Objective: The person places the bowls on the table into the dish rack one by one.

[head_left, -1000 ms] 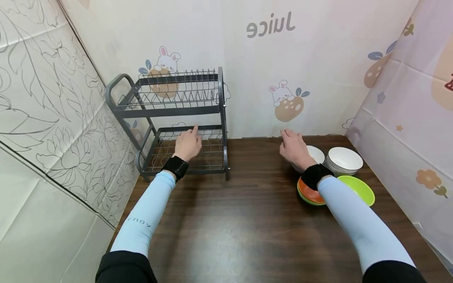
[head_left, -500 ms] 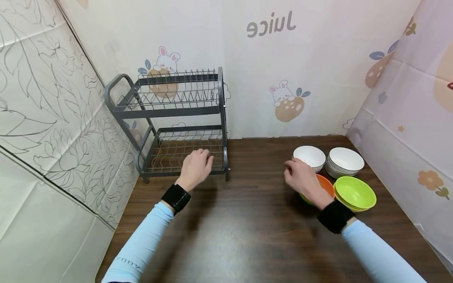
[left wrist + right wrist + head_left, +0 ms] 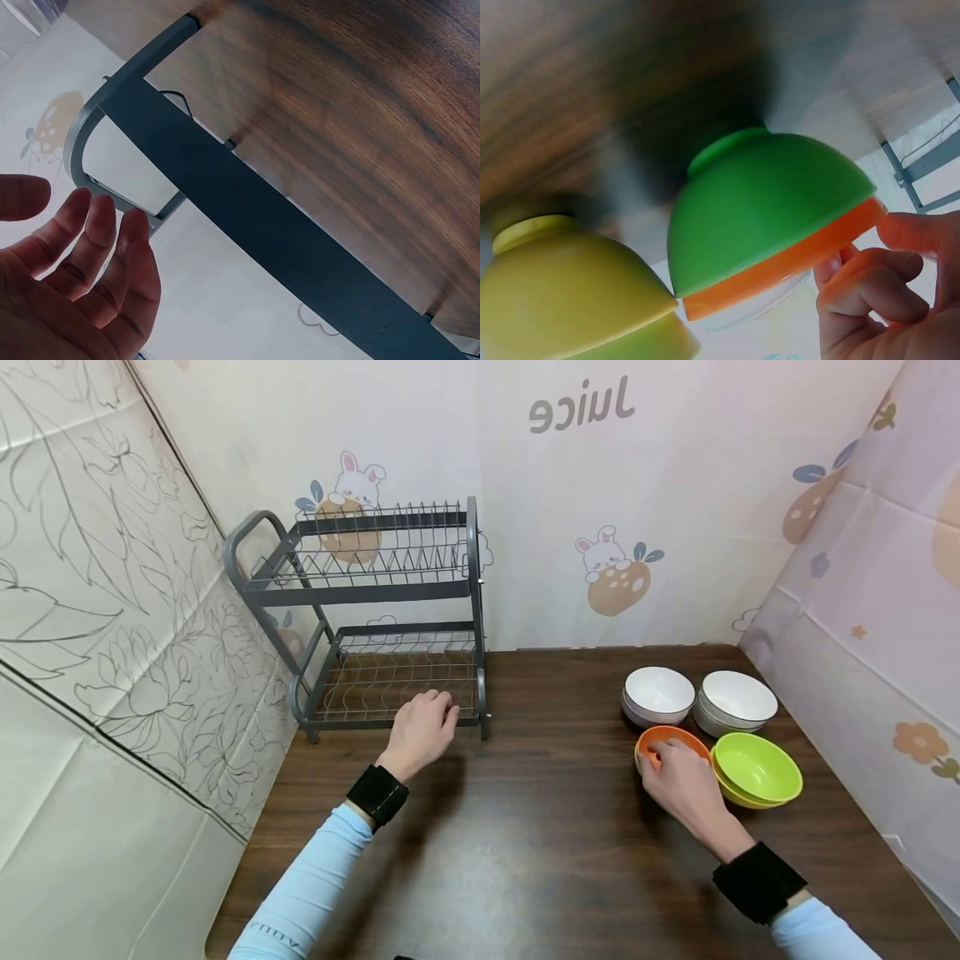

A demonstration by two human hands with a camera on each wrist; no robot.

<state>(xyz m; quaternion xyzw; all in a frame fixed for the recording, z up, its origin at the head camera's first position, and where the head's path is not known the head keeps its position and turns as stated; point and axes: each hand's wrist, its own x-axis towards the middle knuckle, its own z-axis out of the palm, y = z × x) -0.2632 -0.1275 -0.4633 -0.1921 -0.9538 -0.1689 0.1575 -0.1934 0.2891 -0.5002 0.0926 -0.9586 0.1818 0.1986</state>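
Note:
My right hand [image 3: 690, 789] is at an orange bowl [image 3: 678, 734], which sits nested in a green bowl [image 3: 765, 202]. In the right wrist view its thumb lies against the orange bowl's outer side near the rim, and its curled fingers reach over the inside, so it pinches the rim. My left hand [image 3: 422, 732] hovers in front of the lower tier of a grey two-tier dish rack [image 3: 367, 595]. Its fingers are loosely bent and hold nothing; the left wrist view shows a gap between thumb and fingers.
Right of the orange bowl stands a lime-green bowl [image 3: 759, 767] nested in a yellow bowl [image 3: 562, 292]. Behind them are two stacks of white bowls [image 3: 660, 691]. Patterned sheets cover the back and side walls around the dark wooden table [image 3: 525, 827].
My right hand has drawn back from beside the white bowls to the orange bowl and now pinches its rim. My left hand has pulled back from the rack's lower tier.

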